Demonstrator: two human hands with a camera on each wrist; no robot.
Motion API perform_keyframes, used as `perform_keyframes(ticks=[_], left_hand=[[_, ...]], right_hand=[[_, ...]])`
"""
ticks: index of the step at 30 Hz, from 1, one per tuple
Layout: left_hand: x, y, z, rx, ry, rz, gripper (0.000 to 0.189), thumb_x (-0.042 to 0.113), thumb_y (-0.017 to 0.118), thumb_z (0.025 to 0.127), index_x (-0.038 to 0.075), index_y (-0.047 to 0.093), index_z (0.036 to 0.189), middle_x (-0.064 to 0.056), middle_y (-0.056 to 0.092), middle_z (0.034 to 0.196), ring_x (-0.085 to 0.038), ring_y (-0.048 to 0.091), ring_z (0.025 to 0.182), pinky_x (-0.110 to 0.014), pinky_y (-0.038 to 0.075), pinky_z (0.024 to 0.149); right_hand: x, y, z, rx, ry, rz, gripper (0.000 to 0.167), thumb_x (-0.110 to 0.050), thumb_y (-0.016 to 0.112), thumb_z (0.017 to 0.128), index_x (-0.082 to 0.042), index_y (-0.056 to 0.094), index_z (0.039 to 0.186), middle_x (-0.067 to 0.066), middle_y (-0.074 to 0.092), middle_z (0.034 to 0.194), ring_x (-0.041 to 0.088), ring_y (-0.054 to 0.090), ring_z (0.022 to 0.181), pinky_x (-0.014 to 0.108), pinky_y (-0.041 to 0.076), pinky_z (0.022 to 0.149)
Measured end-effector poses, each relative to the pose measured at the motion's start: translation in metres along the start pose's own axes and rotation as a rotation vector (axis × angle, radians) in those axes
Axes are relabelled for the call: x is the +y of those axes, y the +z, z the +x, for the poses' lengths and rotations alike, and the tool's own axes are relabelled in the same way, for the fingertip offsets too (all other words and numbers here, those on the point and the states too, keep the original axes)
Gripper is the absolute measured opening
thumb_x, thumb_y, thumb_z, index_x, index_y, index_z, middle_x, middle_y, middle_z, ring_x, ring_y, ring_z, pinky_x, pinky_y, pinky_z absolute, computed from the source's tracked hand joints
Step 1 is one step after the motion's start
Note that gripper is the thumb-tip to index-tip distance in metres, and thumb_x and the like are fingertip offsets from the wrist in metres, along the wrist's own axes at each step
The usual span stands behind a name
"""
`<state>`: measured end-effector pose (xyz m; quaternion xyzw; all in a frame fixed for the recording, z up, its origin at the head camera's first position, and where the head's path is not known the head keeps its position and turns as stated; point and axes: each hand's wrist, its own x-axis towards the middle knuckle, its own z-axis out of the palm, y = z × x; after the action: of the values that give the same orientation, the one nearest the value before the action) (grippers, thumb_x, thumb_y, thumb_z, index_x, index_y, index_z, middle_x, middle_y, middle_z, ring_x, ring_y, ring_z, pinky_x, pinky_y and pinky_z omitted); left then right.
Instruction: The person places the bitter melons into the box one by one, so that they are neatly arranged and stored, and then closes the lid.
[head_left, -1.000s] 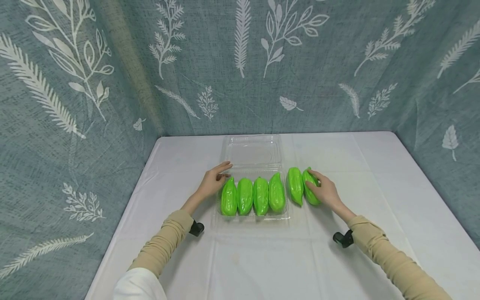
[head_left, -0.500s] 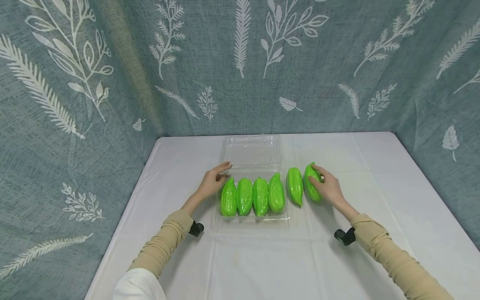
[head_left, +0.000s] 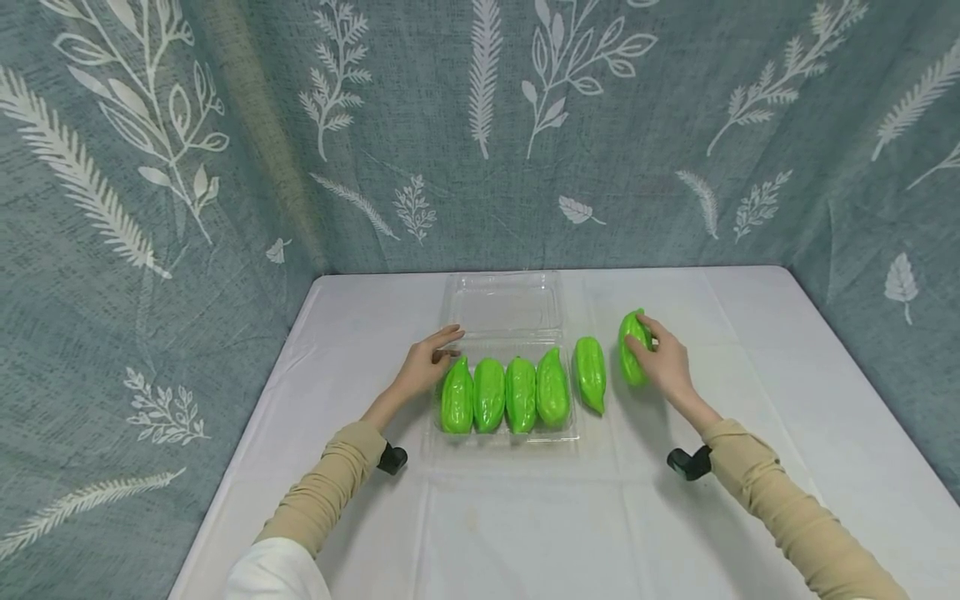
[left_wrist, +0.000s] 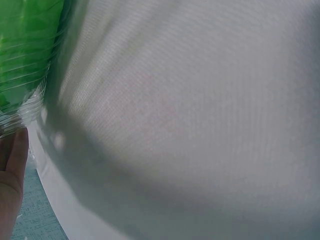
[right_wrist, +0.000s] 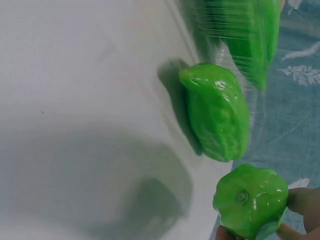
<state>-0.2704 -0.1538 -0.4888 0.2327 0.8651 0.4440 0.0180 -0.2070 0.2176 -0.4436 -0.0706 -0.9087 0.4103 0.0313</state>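
A clear plastic clamshell container (head_left: 558, 435) lies with its lid folded back on the white table. Several glossy green ridged gourds (head_left: 490, 394) stand side by side in its base. My left hand (head_left: 422, 364) rests at the container's back left corner, fingers fairly straight. In the left wrist view its thumb (left_wrist: 19, 152) touches the container's outer wall. My right hand (head_left: 663, 360) holds another green gourd (head_left: 632, 350) between thumb and fingers, right of the container. The right wrist view shows this gourd's round ridged end (right_wrist: 245, 197). Between it and the container lies a single gourd (head_left: 590, 372).
The container's lid (head_left: 504, 302) lies flat toward the table's back edge. A leaf-patterned grey-green curtain (head_left: 442, 100) hangs behind and beside the white-covered table (head_left: 517, 533). Black wrist cameras (head_left: 688, 463) sit under both forearms.
My right hand has moved back and slightly right, lifting its gourd away from the single gourd beside the container. The left hand and the container have stayed in place.
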Motion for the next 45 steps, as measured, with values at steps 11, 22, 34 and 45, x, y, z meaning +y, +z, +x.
perform_keyframes(ticks=[11,22,34,45], left_hand=[[0.001,0.0,0.001,0.002,-0.009,0.007,0.047,-0.012,0.045,0.089,-0.002,0.05,0.135,-0.021,0.038,0.148,-0.033,0.065,0.106,-0.025,0.054,0.077],[0.0,0.002,0.004,0.006,-0.016,0.005,0.047,-0.012,0.045,0.089,-0.002,0.049,0.135,-0.021,0.037,0.149,-0.032,0.065,0.107,-0.04,0.055,0.088],[0.001,0.003,0.006,0.025,-0.002,0.005,0.047,-0.013,0.044,0.088,-0.004,0.05,0.134,-0.023,0.039,0.147,-0.034,0.065,0.105,-0.018,0.05,0.07],[0.001,0.005,0.009,0.027,-0.015,0.023,0.047,-0.012,0.045,0.088,-0.003,0.05,0.134,-0.021,0.039,0.148,-0.032,0.065,0.106,-0.023,0.052,0.075]], right_hand=[[-0.009,-0.011,0.01,0.047,0.012,0.037,0.055,-0.025,0.045,0.099,-0.004,0.031,0.147,0.033,0.042,0.139,0.047,0.052,0.117,0.052,0.053,0.089],[-0.016,-0.008,0.017,0.03,-0.007,0.062,0.055,-0.026,0.05,0.097,-0.006,0.034,0.146,0.032,0.044,0.138,0.048,0.053,0.117,0.052,0.052,0.091],[-0.035,0.002,0.014,-0.013,-0.067,0.137,0.057,-0.029,0.051,0.097,-0.008,0.034,0.147,0.029,0.045,0.138,0.044,0.056,0.115,0.049,0.055,0.086],[-0.051,0.014,0.012,-0.063,-0.097,0.201,0.056,-0.029,0.053,0.097,-0.009,0.036,0.146,0.027,0.048,0.136,0.042,0.058,0.114,0.047,0.056,0.086]])
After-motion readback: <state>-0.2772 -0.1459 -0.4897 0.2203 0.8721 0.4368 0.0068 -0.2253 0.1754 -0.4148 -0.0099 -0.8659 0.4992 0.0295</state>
